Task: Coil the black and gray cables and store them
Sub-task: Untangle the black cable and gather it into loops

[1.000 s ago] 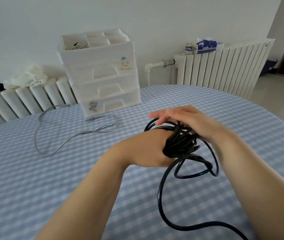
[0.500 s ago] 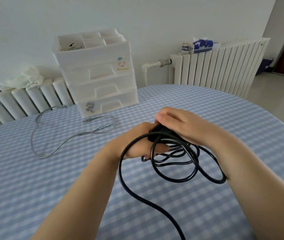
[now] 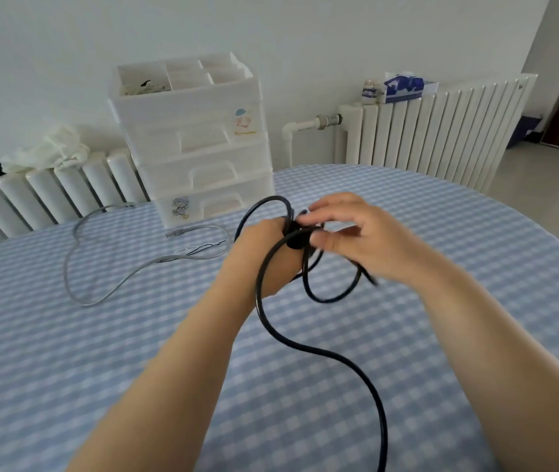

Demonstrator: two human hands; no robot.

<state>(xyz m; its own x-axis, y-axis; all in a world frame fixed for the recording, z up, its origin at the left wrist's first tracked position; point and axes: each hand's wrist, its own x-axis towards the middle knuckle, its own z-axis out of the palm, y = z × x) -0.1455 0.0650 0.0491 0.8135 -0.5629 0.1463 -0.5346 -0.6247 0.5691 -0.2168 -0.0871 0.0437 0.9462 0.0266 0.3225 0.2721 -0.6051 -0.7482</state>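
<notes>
Table [image 3: 66, 369] under a blue-and-white check cloth, with everything placed here relative to the white drawer unit [image 3: 199, 158] at its far edge; radiators run along the wall to either side of the unit.

Black cable [image 3: 308, 291]: held above the cloth in front of the drawer unit, nearer the viewer; a bundle of loops is gathered at the hands, one loop arches up toward the unit, others hang below, and a long free tail runs down toward the viewer and off the bottom edge; coiling looks partly done. Judged light, with a thick rubbery jacket; supple but springy, so loops will likely try to open unless pinched where they cross; best taken at the gathered crossing, not out on a hanging loop.

Gray cable [image 3: 107, 287]: lies loose and uncoiled on the cloth, to the left front of the unit, its plug end [image 3: 172, 234] just before the bottom drawer; thinner, probably limper; untouched, well apart from both hands.

Left hand [image 3: 261, 253]: clenched round the bundle, loops crossing its palm side; the bundle sits at its fingers, mostly hidden from here.

Right hand [image 3: 349, 229]: meets the left at the bundle; fingers curled, thumb and fingertips pinching a strand at the crossing; motion blur hides the exact contact.
</notes>
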